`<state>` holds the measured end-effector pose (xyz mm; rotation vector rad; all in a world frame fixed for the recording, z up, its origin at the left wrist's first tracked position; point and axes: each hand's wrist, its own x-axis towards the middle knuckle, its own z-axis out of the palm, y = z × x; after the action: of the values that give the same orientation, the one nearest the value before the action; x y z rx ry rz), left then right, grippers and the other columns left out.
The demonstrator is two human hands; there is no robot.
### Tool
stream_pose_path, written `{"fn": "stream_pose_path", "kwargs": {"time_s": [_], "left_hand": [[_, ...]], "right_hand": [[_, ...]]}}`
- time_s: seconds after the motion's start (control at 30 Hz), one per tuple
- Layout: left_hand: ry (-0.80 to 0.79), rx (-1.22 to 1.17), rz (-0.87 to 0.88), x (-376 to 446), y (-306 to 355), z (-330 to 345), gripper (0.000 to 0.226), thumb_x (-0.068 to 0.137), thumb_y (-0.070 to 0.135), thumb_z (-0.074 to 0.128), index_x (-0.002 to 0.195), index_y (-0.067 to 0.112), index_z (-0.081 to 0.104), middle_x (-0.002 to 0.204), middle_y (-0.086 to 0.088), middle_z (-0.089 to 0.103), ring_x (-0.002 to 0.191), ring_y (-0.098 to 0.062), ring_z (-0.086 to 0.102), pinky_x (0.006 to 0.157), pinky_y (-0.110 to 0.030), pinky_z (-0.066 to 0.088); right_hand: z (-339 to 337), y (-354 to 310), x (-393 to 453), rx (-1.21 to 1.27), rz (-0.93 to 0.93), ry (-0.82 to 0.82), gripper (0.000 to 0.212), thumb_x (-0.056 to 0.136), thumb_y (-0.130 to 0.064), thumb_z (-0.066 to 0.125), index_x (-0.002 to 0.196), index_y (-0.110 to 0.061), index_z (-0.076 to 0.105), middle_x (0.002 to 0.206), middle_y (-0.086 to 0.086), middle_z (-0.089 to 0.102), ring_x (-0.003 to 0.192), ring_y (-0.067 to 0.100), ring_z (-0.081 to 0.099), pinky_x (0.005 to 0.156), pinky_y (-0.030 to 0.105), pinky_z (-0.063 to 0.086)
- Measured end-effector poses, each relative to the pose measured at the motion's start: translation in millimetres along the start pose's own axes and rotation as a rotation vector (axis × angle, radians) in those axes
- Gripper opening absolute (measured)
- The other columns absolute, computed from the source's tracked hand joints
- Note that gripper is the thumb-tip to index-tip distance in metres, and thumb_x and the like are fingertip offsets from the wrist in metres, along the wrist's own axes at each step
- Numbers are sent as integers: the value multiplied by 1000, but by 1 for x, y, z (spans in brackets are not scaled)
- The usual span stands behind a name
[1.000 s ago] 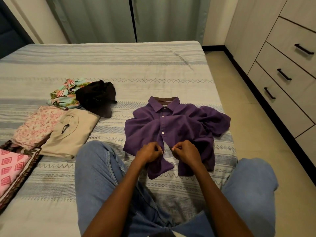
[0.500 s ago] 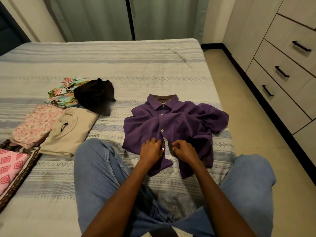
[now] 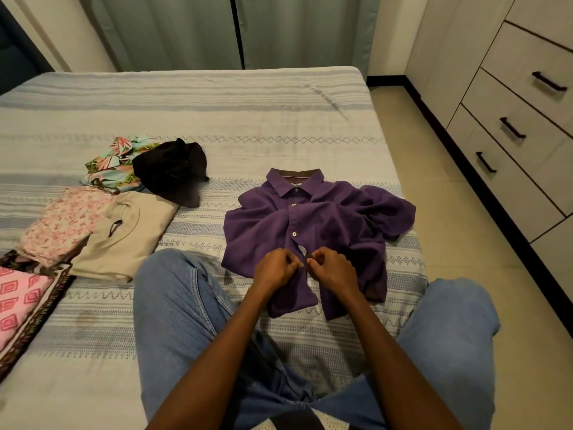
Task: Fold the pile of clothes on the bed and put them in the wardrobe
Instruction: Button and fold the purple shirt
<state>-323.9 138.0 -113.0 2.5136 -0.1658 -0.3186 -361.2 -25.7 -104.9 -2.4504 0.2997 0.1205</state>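
Observation:
A purple collared shirt (image 3: 322,218) lies front-up and crumpled on the striped bed (image 3: 217,113), collar away from me. My left hand (image 3: 274,270) and my right hand (image 3: 333,270) sit side by side at the shirt's lower button strip, each pinching one edge of the front opening near a button. Two white buttons above my hands look fastened. To the left lie folded clothes: a beige top (image 3: 130,237), a pink floral piece (image 3: 65,225) and a pink diamond-patterned cloth (image 3: 18,299). A black garment (image 3: 173,172) and a tropical-print one (image 3: 114,162) lie unfolded behind them.
My jean-clad legs (image 3: 173,305) are spread on either side of the shirt. A wardrobe with drawers and black handles (image 3: 511,128) lines the right wall across a strip of tiled floor (image 3: 446,212). Green curtains (image 3: 235,29) hang behind the bed.
Both hands have stayed at the shirt's button strip with small finger movements. The view has shifted slightly; the shirt and the piles have not moved.

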Motion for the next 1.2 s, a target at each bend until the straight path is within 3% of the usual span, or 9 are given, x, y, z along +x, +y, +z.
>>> {"fn": "stream_pose_path", "kwargs": {"time_s": [0.2,0.3,0.37,0.47,0.67,0.87,1.03,1.2], "left_hand": [[-59,-319,-49,-2,8,-6,16,92,29,69,76,29,69,80,4,70,74,-8,61,68,-27,47],[-102,-445,-99,-2,8,-5,16,93,23,69,78,21,73,72,-2,67,60,-10,53,56,-23,44],[-111,-481,-116,-2,8,-5,17,94,19,66,83,10,75,68,-4,64,51,-10,50,47,-19,42],[-117,-471,-155,-3,9,-6,17,96,18,62,83,13,72,61,-1,61,38,-7,47,38,-18,36],[-142,-574,-201,-4,7,-6,14,95,14,62,84,14,70,73,-1,66,36,-7,46,32,-19,36],[-202,-732,-239,-7,12,-11,9,96,7,60,91,6,68,78,-6,66,36,-6,48,31,-17,36],[-233,-878,-341,-7,11,-14,17,95,21,64,101,7,71,87,-4,70,44,-7,54,36,-16,33],[-181,-883,-300,-7,13,-7,18,88,28,75,87,10,74,79,0,68,45,-7,47,36,-19,32]], "right_hand": [[0,1,-6,-13,-162,59,22,92,-42,63,108,-29,69,110,-8,70,101,21,67,80,35,51],[1,2,-7,16,-194,71,20,92,-41,64,106,-28,70,108,-10,70,95,18,67,78,35,53],[2,4,-7,31,-205,82,19,92,-42,64,104,-28,70,105,-10,71,92,16,68,76,35,54],[4,4,-8,16,-238,100,18,92,-41,64,103,-30,72,102,-11,73,88,13,68,75,33,54],[5,13,-5,-18,-331,75,23,94,-38,61,113,-33,73,104,-6,75,94,20,70,77,32,54],[8,17,0,-50,-331,161,19,90,-45,65,105,-35,69,94,-9,73,87,16,67,71,33,53],[12,18,1,-7,-348,237,18,88,-44,68,104,-36,69,89,-10,71,83,13,65,68,32,54],[10,18,-1,31,-401,289,16,87,-34,74,103,-34,73,87,-9,71,78,15,64,65,27,50]]}}
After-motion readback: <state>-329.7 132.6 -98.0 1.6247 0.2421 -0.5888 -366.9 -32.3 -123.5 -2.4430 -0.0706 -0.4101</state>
